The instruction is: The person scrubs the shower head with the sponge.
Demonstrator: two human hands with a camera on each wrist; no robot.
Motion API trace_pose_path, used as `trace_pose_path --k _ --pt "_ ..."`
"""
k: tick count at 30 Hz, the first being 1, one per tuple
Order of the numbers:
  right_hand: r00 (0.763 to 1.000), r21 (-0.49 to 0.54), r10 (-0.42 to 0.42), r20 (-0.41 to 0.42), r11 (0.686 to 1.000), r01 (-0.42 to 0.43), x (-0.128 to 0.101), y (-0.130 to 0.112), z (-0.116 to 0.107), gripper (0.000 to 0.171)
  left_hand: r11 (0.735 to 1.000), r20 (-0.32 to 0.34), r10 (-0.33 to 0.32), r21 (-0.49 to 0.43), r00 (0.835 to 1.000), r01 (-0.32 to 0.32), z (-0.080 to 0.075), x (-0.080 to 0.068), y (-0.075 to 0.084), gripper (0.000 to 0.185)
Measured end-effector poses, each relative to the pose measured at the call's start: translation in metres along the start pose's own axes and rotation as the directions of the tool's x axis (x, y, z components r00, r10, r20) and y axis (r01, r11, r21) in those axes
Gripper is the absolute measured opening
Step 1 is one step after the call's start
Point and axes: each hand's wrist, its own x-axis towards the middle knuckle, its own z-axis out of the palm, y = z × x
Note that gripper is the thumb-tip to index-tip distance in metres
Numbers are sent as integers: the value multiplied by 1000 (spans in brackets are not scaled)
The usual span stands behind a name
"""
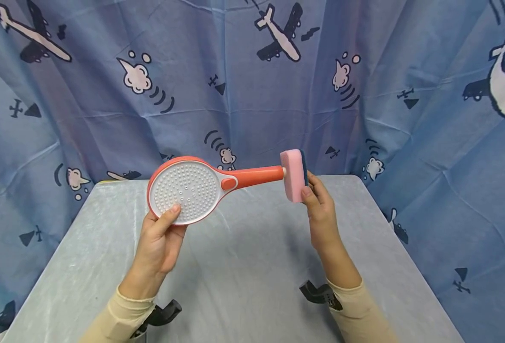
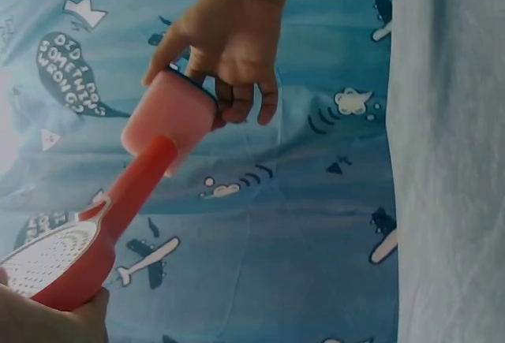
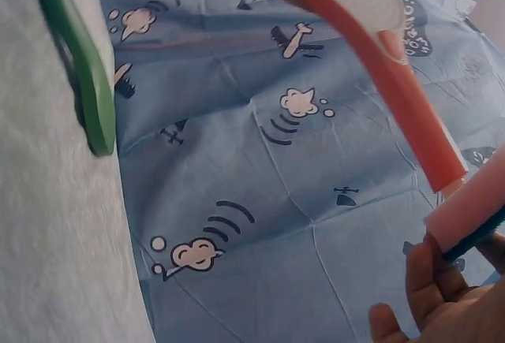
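My left hand (image 1: 160, 243) grips a red-orange shower head (image 1: 256, 176) by its round head, thumb on the white nozzle face. Its handle points right, with an oval button at the neck. Between thumb and fingers of my right hand (image 1: 322, 214) is a pink sponge (image 1: 294, 176) with a dark green scouring side. The pink face stands against the pale end of the handle. In the left wrist view, the right hand (image 2: 233, 51) holds the sponge (image 2: 170, 110) from its dark side. The right wrist view shows the sponge (image 3: 469, 209) at the handle's tip.
Under both hands is a table with a pale grey cover (image 1: 243, 271). A green, elongated handle-like thing (image 3: 85, 67) lies on it in the right wrist view. A blue curtain (image 1: 243, 85) printed with airplanes hangs behind and at both sides. Black wrist mounts (image 1: 164, 313) show at the sleeves.
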Motion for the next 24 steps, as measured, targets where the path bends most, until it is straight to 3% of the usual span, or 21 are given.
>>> trace_pose_path --k 6,11,18,20,24 --pt "997 165 61 45 984 -68 3 -1 -2 50 988 -16 21 154 1000 -18 -8 9 -1 31" --pt "996 208 88 33 974 -93 5 0 -3 51 963 88 -29 270 996 4 -20 15 2 40" --pt "994 279 105 25 954 -108 7 3 -4 50 893 182 -136 449 974 41 -27 19 8 47" --pt "995 287 96 22 953 -98 7 4 -3 49 894 215 -148 447 965 38 -27 20 9 47" --pt "996 283 81 25 955 -85 7 7 -2 47 929 295 -196 362 935 81 -30 20 13 49"
